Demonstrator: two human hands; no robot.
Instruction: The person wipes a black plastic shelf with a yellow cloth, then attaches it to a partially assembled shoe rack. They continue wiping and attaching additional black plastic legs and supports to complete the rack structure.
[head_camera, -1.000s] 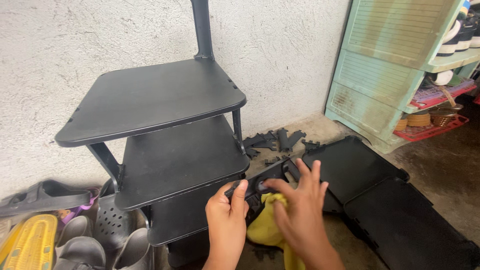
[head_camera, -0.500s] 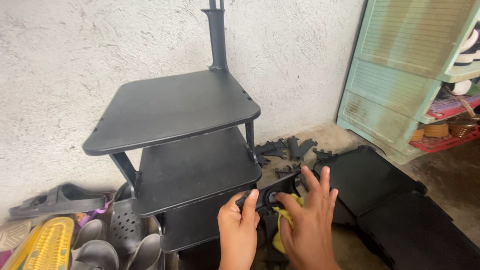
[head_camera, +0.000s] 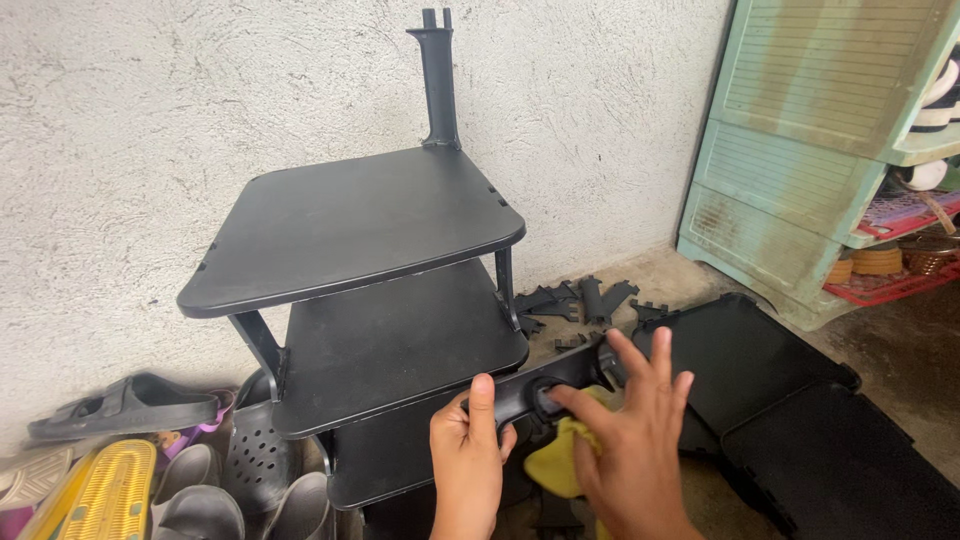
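Head view: the left hand (head_camera: 468, 460) is gripping a black plastic support piece (head_camera: 545, 385) closed-fisted beside the black shelf rack (head_camera: 350, 225), while the right hand (head_camera: 625, 445), fingers spread, is pressing it; a yellow cloth (head_camera: 560, 465) is lying beneath. Steadying it would help.

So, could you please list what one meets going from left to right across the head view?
Sandals and clogs on the floor → black plastic shelf rack → left hand → right hand → loose black shelf panels → pale green cabinet.
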